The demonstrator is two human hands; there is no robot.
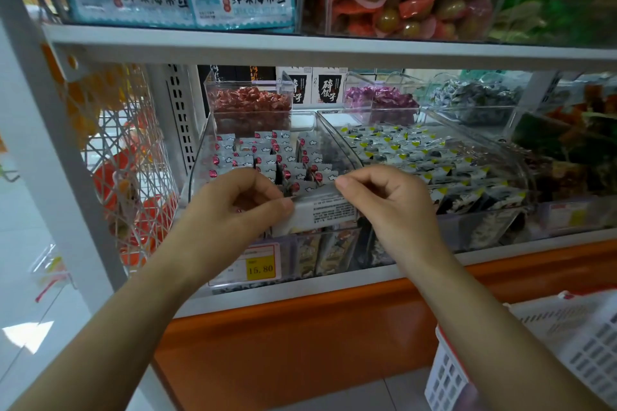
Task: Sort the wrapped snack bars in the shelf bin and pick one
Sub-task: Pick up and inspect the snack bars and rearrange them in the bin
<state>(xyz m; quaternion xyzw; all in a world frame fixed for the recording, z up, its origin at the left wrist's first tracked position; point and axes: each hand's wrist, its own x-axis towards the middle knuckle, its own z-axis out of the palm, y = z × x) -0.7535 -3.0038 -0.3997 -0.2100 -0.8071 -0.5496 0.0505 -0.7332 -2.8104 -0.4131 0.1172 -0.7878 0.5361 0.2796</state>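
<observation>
A clear shelf bin holds several upright wrapped snack bars with white wrappers, cloud marks and red dots. In front of the bin's near edge, both hands hold one white wrapped bar flat, its printed back facing up. My left hand pinches its left end between thumb and curled fingers. My right hand pinches its right end the same way.
A second clear bin to the right holds bars with yellow marks. Smaller bins of red and purple candy stand behind. A yellow price tag sits below. A white basket is at lower right; a wire rack hangs left.
</observation>
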